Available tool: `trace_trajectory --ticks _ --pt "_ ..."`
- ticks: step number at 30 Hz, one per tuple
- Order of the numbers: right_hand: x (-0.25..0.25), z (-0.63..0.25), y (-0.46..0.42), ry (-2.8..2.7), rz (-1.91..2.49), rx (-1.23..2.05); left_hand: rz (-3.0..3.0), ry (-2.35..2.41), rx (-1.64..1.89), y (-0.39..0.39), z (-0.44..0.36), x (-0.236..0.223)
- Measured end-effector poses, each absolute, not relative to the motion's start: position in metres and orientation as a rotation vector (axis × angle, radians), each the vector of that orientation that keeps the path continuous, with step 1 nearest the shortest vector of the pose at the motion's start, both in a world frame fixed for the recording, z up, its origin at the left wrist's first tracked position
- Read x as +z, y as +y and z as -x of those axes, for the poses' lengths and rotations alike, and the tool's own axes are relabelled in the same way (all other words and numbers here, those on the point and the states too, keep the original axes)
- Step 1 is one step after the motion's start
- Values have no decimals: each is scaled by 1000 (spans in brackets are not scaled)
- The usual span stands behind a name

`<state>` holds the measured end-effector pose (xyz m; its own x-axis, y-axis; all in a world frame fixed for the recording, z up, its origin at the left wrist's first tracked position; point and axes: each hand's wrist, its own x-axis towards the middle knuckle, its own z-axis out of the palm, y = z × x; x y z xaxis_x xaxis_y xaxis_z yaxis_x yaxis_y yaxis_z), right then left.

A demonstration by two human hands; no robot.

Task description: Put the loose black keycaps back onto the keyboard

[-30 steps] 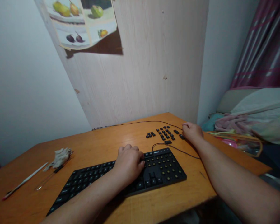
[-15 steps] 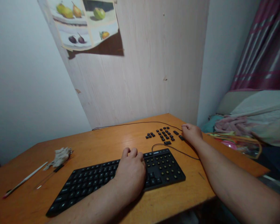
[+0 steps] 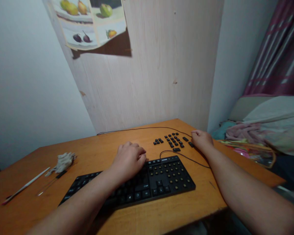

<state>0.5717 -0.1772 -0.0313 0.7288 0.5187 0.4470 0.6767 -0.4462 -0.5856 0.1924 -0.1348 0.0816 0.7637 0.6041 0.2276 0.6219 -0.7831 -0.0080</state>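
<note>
A black keyboard [image 3: 159, 192] lies on the desk, its right number pad bare of keycaps and showing small pale stems. My left hand [image 3: 129, 160] is over the keyboard's upper middle edge, fingers curled and thumb close to them; whatever they might hold is hidden. Loose black keycaps [image 3: 173, 140] lie in rows behind the number pad, with a smaller cluster [image 3: 158, 141] to their left. My right hand [image 3: 201, 140] rests as a fist on the desk, right of these caps and next to a longer keycap [image 3: 191, 144]. Its inside cannot be seen.
At the left lie a crumpled pale cloth [image 3: 63, 162], a thin tool with a dark handle [image 3: 61, 174] and a white stick [image 3: 26, 185]. The black cable [image 3: 186, 157] curves behind the keyboard. A basket [image 3: 257, 153] stands beyond the desk's right edge.
My left hand has moved up and left, from the keys beside the number pad to the keyboard's upper edge, uncovering the lower keys. My right hand stays in place.
</note>
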Motion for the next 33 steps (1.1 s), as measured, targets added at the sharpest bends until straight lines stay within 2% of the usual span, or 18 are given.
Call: trace_trajectory --ticks 6,14,23,33 --pt "-32 -571 -176 -894 2147 -240 2918 -1078 -413 -89 -217 78" --pt "-30 -568 -177 -904 2132 -248 3021 -1205 -357 -44 -268 49" --pt "-29 -564 -176 -918 2117 -247 3025 -1312 -249 -25 -299 24" --pt "-29 -564 -175 -910 2129 -246 3001 -1375 -215 -19 -303 18"
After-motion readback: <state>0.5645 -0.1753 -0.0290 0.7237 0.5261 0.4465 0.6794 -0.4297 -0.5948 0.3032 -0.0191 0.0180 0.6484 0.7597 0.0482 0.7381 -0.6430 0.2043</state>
